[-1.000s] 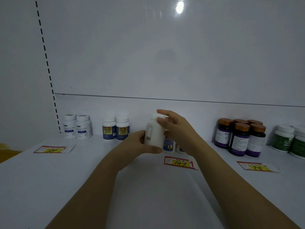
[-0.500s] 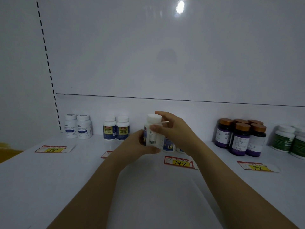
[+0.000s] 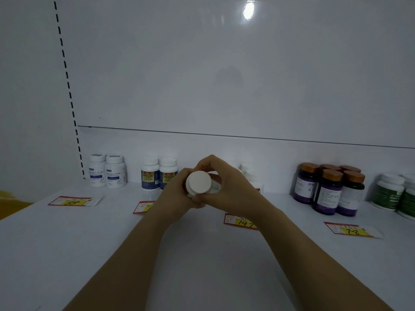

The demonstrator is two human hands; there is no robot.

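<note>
The white bottle (image 3: pixel 199 183) is held in the air above the shelf (image 3: pixel 202 261), just in front of the back row. It is tipped so its round cap faces the camera, and the cap and the fingers hide its body and label. The left hand (image 3: pixel 174 195) curls around it from the left and underneath. The right hand (image 3: pixel 232 189) wraps it from the right, with fingers arched over the top. Both grip it.

Just behind the right hand stand more white bottles (image 3: pixel 251 176), mostly covered. The left wrist cuts off one price tag (image 3: pixel 143 206), and the right forearm covers part of another price tag (image 3: pixel 239 221) marked 147.

Farther left stand two blue-labelled bottles (image 3: pixel 157 177) and two pale bottles (image 3: pixel 106 173); their print is too dim to read. At the right are dark bottles with copper caps (image 3: pixel 330 189) and green-labelled bottles (image 3: pixel 395 195), which the frame edge cuts off.
</note>
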